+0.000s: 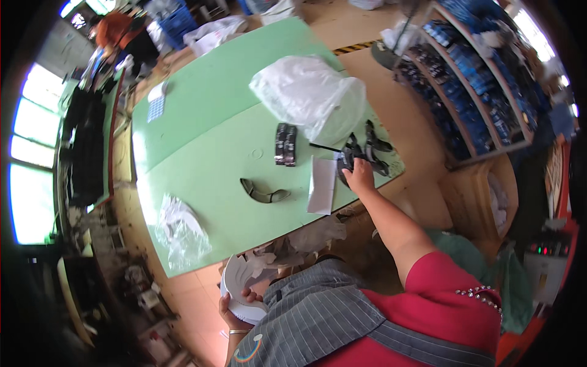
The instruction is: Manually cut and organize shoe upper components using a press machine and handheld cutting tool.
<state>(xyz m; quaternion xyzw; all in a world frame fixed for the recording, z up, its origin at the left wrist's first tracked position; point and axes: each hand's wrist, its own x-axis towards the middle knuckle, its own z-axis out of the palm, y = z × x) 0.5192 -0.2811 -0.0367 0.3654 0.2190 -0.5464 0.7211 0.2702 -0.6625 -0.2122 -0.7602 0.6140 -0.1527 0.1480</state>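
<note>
At the bench (214,153)'s near edge, the left hand (231,318) has its fingers closed round a white curved piece (235,278), held low by the apron; at the right end, the right hand (361,176) touches a black piece (344,161), pinch or mere contact cannot be told; more black pieces (377,147) lie just beyond it; progress, as judged: early, white and black parts apart, no joined item seen; left over: a loose dark curved strip (264,192), two black bundles (285,145), and white pieces in a clear bag (183,235); hard to read: the right fingertips, part-hidden against dark material; the white piece's lower part, covered by the fingers; contents of the large white bag (299,88), blurred by the plastic.
</note>
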